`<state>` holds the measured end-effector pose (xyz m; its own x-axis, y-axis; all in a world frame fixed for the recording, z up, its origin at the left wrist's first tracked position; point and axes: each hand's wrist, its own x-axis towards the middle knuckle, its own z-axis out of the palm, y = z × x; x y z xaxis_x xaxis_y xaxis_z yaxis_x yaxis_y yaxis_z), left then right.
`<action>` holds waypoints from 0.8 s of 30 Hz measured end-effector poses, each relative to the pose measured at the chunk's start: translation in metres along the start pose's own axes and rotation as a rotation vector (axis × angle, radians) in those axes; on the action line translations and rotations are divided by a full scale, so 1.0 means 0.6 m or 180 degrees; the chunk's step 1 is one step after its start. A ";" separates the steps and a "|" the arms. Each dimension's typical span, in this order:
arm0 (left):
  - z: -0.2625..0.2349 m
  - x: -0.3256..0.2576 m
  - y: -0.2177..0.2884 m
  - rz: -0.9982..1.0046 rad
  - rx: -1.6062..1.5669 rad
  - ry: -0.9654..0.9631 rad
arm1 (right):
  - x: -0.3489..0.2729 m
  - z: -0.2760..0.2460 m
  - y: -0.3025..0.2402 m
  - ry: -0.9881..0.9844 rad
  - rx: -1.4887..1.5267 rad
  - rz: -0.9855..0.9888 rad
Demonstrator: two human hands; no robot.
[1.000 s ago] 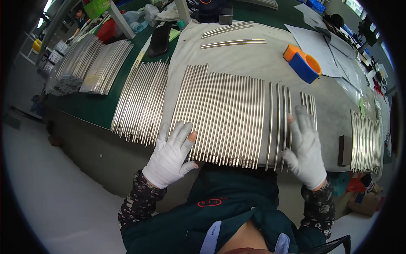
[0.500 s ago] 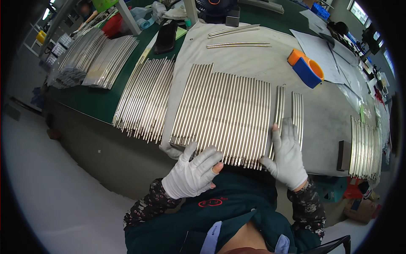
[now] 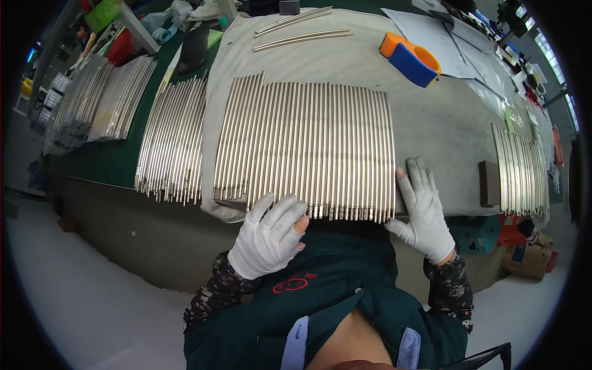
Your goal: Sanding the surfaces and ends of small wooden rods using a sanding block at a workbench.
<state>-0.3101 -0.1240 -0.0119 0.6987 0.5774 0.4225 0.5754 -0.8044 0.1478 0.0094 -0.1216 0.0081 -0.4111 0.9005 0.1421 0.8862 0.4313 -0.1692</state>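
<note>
A wide row of slim silvery metal rods (image 3: 308,148) lies side by side on the cloth-covered table, pointing away from me. Several rods at its left sit a little farther from me than the others. My left hand (image 3: 268,235), in a white glove with a bare thumb tip, rests its outstretched fingers at the near ends of the rods, left of the middle. My right hand (image 3: 424,213), gloved likewise, lies flat on the cloth along the row's right side, fingers extended and thumb near the last rod's end. Neither hand grasps anything.
More rods lie in a bundle (image 3: 176,139) at left, beside plastic-wrapped rods (image 3: 102,102), and in another group (image 3: 520,172) at right beside a dark block (image 3: 489,184). Loose rods (image 3: 302,40), an orange and blue ring-shaped tool (image 3: 412,60) and paper sheets (image 3: 425,40) lie farther back.
The separate rods at right now lie against the main row, closing the gaps. My right hand has gone from resting over them to their right side. The whole view has shifted.
</note>
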 end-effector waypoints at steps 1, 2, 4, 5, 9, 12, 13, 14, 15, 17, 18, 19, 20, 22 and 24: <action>0.002 0.010 0.001 -0.0070 0.0061 0.0006 | 0.002 -0.003 -0.013 -0.0073 -0.0122 0.0019; 0.004 0.019 0.001 -0.0046 0.0059 0.0008 | 0.003 0.003 -0.019 0.0036 -0.0019 0.0026; 0.008 0.039 0.004 -0.0133 -0.0081 -0.0141 | 0.003 0.011 -0.031 0.0164 0.0137 0.0119; 0.008 0.052 0.007 -0.0146 -0.0206 -0.0204 | 0.007 0.012 -0.035 0.0202 0.0130 0.0118; 0.027 0.099 0.028 -0.0219 -0.0265 -0.0738 | 0.017 0.008 -0.044 0.0194 -0.0023 -0.0038; 0.043 0.107 0.034 -0.0301 0.0023 -0.0623 | 0.016 0.013 -0.043 0.0221 -0.0030 -0.0022; 0.043 0.108 0.034 -0.0322 0.0103 -0.0658 | 0.016 0.016 -0.043 0.0190 -0.0026 -0.0023; 0.044 0.108 0.035 -0.0288 0.0094 -0.0640 | 0.016 0.015 -0.044 0.0140 -0.0022 -0.0005; 0.045 0.108 0.035 -0.0280 0.0147 -0.0638 | 0.018 0.012 -0.045 0.0165 -0.0005 -0.0013; 0.046 0.110 0.031 -0.0267 0.0178 -0.0693 | 0.020 0.011 -0.043 0.0148 -0.0049 0.0013; 0.045 0.111 0.030 -0.0250 0.0170 -0.0687 | 0.020 0.011 -0.043 0.0121 -0.0068 0.0013; 0.045 0.111 0.030 -0.0265 0.0184 -0.0731 | 0.022 0.010 -0.044 0.0149 -0.0054 0.0011; 0.044 0.111 0.030 -0.0280 0.0207 -0.0771 | 0.022 0.010 -0.043 0.0159 -0.0065 0.0025; 0.042 0.111 0.031 -0.0256 0.0206 -0.0740 | 0.020 0.012 -0.041 0.0195 -0.0028 -0.0015; 0.043 0.111 0.029 -0.0266 0.0221 -0.0751 | 0.023 0.011 -0.042 0.0213 0.0011 0.0005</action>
<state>-0.2426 -0.0958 -0.0046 0.7226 0.6647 0.1898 0.6575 -0.7456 0.1081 -0.0198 -0.1197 0.0077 -0.3944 0.8954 0.2067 0.8860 0.4302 -0.1729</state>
